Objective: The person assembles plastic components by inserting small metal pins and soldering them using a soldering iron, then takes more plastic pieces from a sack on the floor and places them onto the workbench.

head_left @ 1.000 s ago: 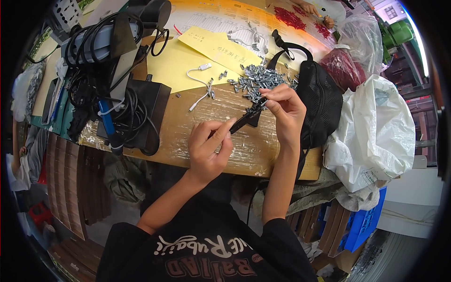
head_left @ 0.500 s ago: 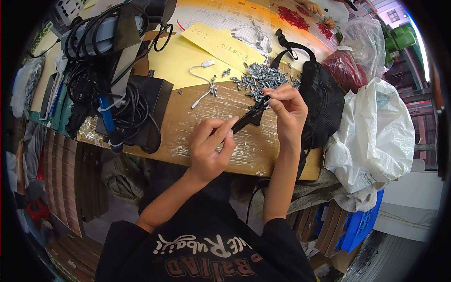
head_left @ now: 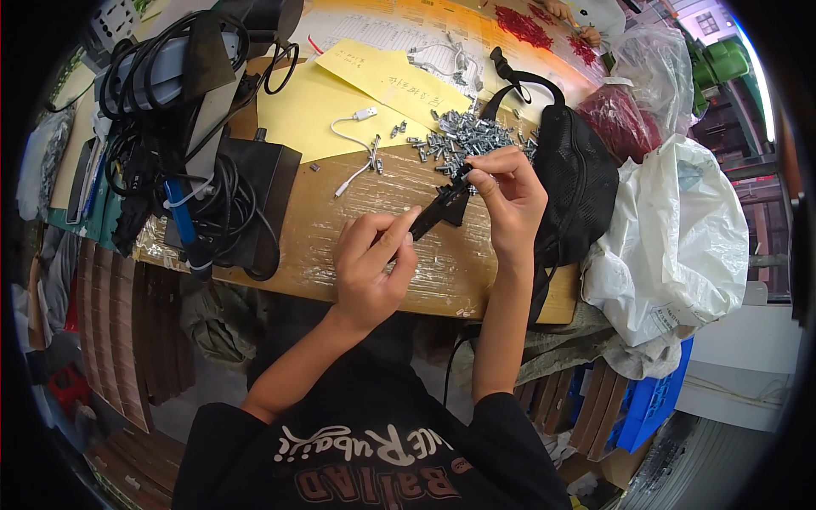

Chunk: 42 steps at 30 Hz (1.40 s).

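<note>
Small-parts assembly workshop, by the look of it.
Worktop (head_left: 327,225) with heaped metal connectors (head_left: 476,140); red small parts (head_left: 523,27) piled beyond; bundled black cables (head_left: 234,200) left; blue plastic crate (head_left: 653,399) below right.

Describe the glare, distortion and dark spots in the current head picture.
Head view: glare streaks the table; the light strip burns white and curves near the rim; the corners go black; the held black piece shows little surface detail.

A brown wooden table (head_left: 310,229) carries yellow sheets (head_left: 297,106), a white cable (head_left: 365,113) reaching from paper onto wood, heaped small metal parts (head_left: 476,134), a black bag (head_left: 580,187) at right and a black box (head_left: 276,170) at left
</note>
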Each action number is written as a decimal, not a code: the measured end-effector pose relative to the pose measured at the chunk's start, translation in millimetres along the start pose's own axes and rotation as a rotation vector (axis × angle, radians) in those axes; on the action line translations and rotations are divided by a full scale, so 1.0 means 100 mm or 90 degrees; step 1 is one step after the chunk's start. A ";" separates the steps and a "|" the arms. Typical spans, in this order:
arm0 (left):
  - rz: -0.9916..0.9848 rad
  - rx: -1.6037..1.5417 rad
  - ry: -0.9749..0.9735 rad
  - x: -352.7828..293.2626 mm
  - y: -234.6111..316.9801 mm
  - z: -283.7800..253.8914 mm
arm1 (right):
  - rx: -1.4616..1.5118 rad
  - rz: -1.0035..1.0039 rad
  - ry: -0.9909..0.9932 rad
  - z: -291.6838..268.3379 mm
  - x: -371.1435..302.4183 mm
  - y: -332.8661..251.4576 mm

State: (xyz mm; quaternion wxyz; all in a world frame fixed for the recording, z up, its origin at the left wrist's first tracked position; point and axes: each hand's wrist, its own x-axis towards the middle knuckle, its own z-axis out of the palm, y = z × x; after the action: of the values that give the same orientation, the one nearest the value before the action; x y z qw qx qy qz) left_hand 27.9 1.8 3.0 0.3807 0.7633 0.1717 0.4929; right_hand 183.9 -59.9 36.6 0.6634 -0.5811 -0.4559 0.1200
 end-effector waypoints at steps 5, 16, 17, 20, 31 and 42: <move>-0.009 -0.009 0.009 -0.02 -0.02 0.01 | 0.076 0.065 -0.017 0.04 0.01 -0.04; -0.029 -0.032 0.023 -0.02 -0.02 0.00 | -0.051 0.091 -0.101 -0.02 0.04 -0.07; -0.027 -0.030 0.023 -0.02 -0.02 0.00 | -0.050 0.087 -0.101 -0.02 0.04 -0.07; -0.011 -0.013 0.023 -0.01 0.00 0.00 | -0.048 0.086 -0.093 -0.02 0.04 -0.09; -0.031 -0.032 0.002 -0.01 0.06 -0.01 | -0.016 0.105 -0.085 -0.07 0.01 -0.05; -0.378 -0.415 -0.205 0.00 -0.08 0.06 | -0.026 0.186 -0.182 0.01 -0.22 -0.13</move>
State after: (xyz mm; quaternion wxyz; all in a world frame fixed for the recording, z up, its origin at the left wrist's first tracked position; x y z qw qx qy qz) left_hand 33.9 5.1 -4.6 0.7472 0.5884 0.1573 0.2659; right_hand 166.1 -78.1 37.3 0.5556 -0.6314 -0.4585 0.2872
